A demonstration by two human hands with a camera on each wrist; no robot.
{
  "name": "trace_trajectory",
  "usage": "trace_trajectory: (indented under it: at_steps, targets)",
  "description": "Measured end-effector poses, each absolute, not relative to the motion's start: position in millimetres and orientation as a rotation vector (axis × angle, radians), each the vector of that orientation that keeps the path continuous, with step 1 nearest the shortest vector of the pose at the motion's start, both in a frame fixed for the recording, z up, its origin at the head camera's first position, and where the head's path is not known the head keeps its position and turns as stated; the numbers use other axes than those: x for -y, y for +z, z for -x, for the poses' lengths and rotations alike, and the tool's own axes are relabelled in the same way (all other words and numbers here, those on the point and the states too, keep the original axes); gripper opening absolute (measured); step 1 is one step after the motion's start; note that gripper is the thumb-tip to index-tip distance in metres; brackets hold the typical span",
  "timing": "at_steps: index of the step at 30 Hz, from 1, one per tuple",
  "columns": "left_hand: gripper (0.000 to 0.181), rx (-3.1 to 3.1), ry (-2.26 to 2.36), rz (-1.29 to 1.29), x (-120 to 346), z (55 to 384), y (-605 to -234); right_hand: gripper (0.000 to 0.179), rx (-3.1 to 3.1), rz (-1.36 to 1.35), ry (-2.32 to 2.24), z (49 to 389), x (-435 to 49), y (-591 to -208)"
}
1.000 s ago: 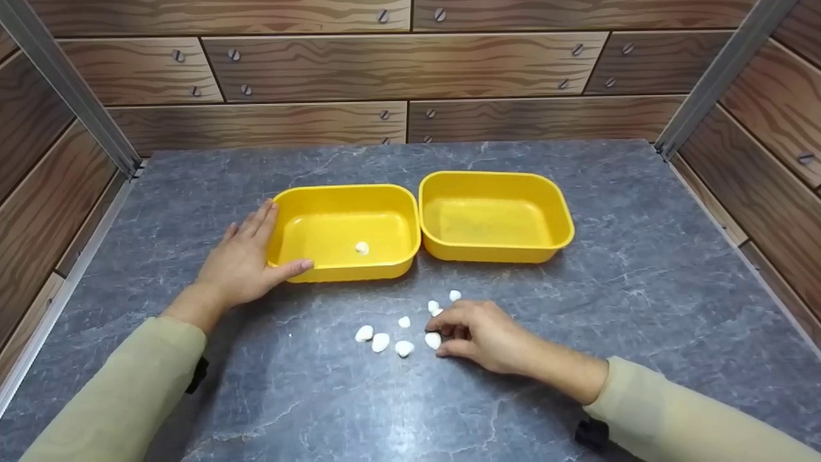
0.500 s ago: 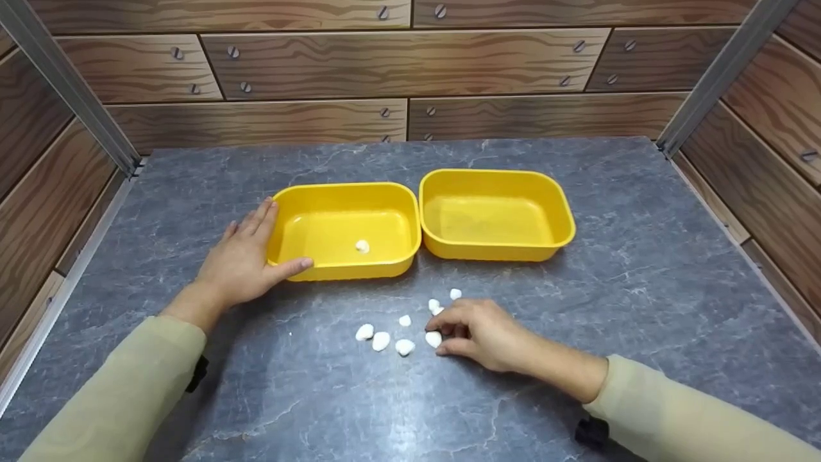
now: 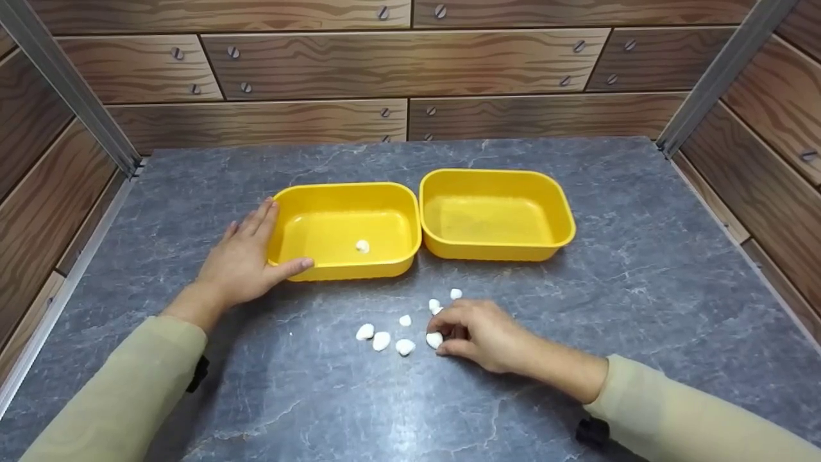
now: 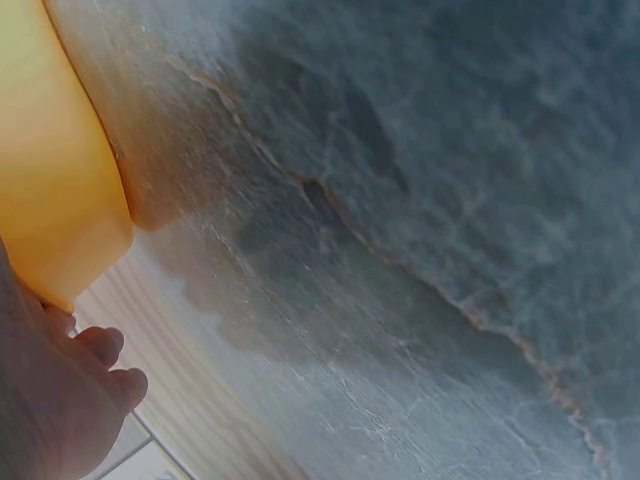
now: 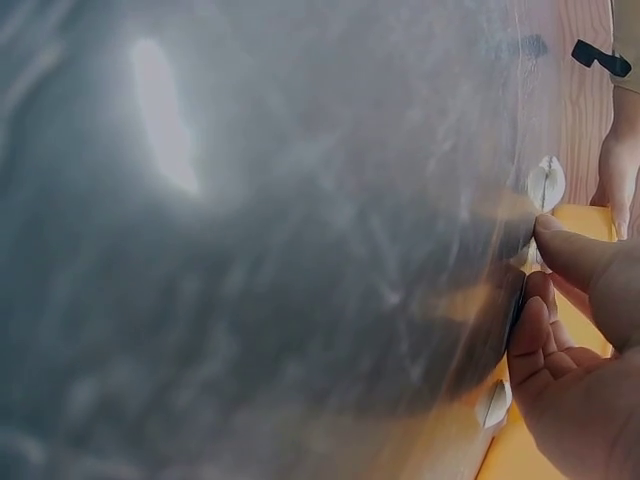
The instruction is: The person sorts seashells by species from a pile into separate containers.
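Observation:
My left hand (image 3: 238, 264) rests along the left end of the left yellow bin (image 3: 346, 272), fingers straight at its rim and thumb lying over the front edge. One small white seashell (image 3: 362, 246) lies inside that bin. On the table, my right hand (image 3: 484, 337) pinches a white seashell (image 3: 434, 340) between thumb and curled fingers. In the right wrist view, that shell is mostly hidden behind the fingertips, with another shell (image 5: 546, 183) beyond the thumb. Several loose shells lie around the right hand, among them a rounded shell (image 3: 405, 347).
A second yellow bin (image 3: 500, 253) stands close beside the first, on its right, with no shells showing in it. The grey marbled table (image 3: 333, 410) is bounded by wood-patterned walls (image 3: 404, 64) at the back and sides.
Both hands stay nearly where they were. The shell at the right fingertips has shifted very slightly. The bins and loose shells have not visibly moved.

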State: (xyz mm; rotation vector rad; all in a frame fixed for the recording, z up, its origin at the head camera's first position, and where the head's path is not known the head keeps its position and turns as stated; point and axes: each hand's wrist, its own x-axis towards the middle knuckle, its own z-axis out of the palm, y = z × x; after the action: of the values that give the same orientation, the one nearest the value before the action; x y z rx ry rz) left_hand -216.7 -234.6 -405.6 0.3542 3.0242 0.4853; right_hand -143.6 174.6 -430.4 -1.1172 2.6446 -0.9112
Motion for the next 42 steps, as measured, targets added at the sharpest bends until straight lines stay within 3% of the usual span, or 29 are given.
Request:
trace_trajectory:
  at_steps: [8,25,42]
  targets:
    - [0.121,-3.047,0.483,-0.359,236.0,216.6,-407.2,0.016,-2.614,1.192,-0.95,144.6,-174.0,-429.1]
    - [0.119,-3.042,0.49,-0.35,235.6,216.6,-405.2,0.019,-2.552,1.089,-1.041,148.8,-176.8,-419.6]
    - [0.12,-3.031,0.467,-0.338,234.4,218.5,-406.4,0.022,-2.66,1.26,-1.14,186.9,-141.8,-356.1]
